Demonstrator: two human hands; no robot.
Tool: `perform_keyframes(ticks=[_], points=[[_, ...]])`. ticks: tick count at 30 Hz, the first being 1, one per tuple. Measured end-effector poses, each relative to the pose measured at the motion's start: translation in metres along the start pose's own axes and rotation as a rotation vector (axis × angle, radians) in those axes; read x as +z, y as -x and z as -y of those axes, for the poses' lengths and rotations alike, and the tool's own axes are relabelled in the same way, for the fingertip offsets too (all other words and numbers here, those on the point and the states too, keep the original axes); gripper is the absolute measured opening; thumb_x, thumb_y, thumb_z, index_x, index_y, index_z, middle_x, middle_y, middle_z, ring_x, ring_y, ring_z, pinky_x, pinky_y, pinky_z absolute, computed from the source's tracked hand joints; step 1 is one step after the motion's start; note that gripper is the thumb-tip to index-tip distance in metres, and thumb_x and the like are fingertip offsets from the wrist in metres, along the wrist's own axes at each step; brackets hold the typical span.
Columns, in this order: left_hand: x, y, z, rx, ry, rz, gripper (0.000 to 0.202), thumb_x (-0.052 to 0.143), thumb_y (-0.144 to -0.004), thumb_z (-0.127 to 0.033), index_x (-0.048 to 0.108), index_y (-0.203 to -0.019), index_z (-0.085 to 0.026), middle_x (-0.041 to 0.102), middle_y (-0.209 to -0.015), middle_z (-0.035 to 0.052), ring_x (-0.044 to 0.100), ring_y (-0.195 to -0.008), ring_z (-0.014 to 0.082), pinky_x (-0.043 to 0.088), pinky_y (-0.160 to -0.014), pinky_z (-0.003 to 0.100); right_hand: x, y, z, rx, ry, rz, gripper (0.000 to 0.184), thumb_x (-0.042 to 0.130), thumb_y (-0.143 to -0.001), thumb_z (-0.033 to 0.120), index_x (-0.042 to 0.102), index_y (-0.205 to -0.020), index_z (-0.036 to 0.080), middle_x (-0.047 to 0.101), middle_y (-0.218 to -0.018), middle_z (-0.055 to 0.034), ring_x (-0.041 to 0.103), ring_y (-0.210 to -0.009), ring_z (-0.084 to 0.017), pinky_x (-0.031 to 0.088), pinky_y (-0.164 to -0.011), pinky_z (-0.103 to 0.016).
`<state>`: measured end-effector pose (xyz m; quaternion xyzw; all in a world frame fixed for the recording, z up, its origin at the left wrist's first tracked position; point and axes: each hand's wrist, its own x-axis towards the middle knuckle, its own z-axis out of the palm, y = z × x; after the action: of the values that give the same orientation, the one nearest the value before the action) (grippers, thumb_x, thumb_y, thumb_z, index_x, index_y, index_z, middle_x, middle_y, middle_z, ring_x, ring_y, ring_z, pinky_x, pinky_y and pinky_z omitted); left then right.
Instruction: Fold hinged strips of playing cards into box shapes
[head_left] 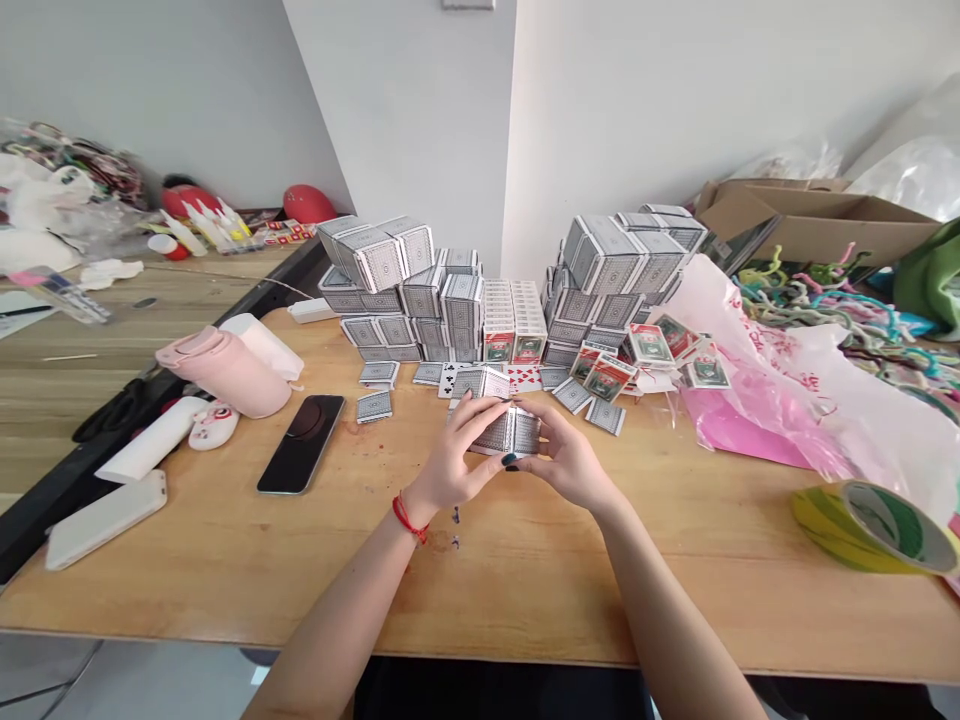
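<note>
Between my hands, low over the middle of the table (540, 590), is a block of playing cards (523, 430) with grey patterned backs. My left hand (469, 450) grips it from the left, thumb at its near edge and fingers over the top. From the right my right hand (562, 455) closes on the same block, its thumb meeting the left one. Just behind stands another card block (480, 382), partly hidden by my fingers. Several face-up cards (525, 377) lie flat beyond it. Loose face-down cards (373, 406) rest to the left, and more cards (604, 415) to the right.
Tall card-block stacks (382, 265) (607, 265) flank rows of boxed decks (514, 320) at the back. Loose card boxes (609, 375) lie right, near pink plastic (750, 425) and a tape roll (847, 525). A phone (301, 445) and pink tumbler (232, 370) are left.
</note>
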<state>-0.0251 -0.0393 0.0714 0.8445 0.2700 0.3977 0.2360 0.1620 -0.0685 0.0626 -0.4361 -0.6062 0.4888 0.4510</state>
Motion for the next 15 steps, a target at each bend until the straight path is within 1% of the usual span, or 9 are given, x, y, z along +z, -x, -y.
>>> perform_keyframes(ticks=[4,11,13,15], points=[[0.001,0.0,0.001,0.003,0.006,0.011,0.052,0.054,-0.08,-0.028,0.038,-0.13,-0.025,0.045,-0.129,0.0081,0.041,-0.121,0.0242,0.017,-0.11,0.049,0.001,0.0,-0.003,-0.026,0.005,-0.01,0.065,0.07,-0.066,0.02,0.043,-0.124,0.027,0.046,-0.129,-0.0089,0.055,-0.102,-0.022,0.052,-0.08,-0.037],[0.005,0.001,0.004,-0.004,-0.026,-0.012,0.053,0.055,-0.08,-0.031,0.038,-0.13,-0.026,0.045,-0.128,0.0083,0.041,-0.121,0.0238,0.018,-0.11,0.049,0.001,-0.002,-0.006,-0.063,0.015,-0.005,0.064,0.067,-0.068,0.021,0.041,-0.125,0.027,0.043,-0.132,-0.0088,0.053,-0.105,-0.023,0.051,-0.081,-0.037],[0.007,0.001,0.008,0.003,-0.052,-0.015,0.055,0.056,-0.079,-0.033,0.037,-0.131,-0.027,0.045,-0.128,0.0082,0.042,-0.12,0.0236,0.019,-0.109,0.049,0.001,-0.001,-0.005,-0.086,0.006,0.008,0.063,0.066,-0.069,0.022,0.04,-0.126,0.027,0.04,-0.134,-0.0092,0.051,-0.109,-0.025,0.05,-0.083,-0.038],[0.009,0.001,0.012,0.034,-0.084,-0.03,0.059,0.058,-0.078,-0.036,0.036,-0.131,-0.027,0.046,-0.128,0.0084,0.041,-0.12,0.024,0.02,-0.109,0.05,0.002,-0.001,-0.002,-0.118,-0.014,0.009,0.062,0.065,-0.07,0.026,0.04,-0.127,0.027,0.035,-0.138,-0.009,0.044,-0.117,-0.027,0.046,-0.088,-0.04]])
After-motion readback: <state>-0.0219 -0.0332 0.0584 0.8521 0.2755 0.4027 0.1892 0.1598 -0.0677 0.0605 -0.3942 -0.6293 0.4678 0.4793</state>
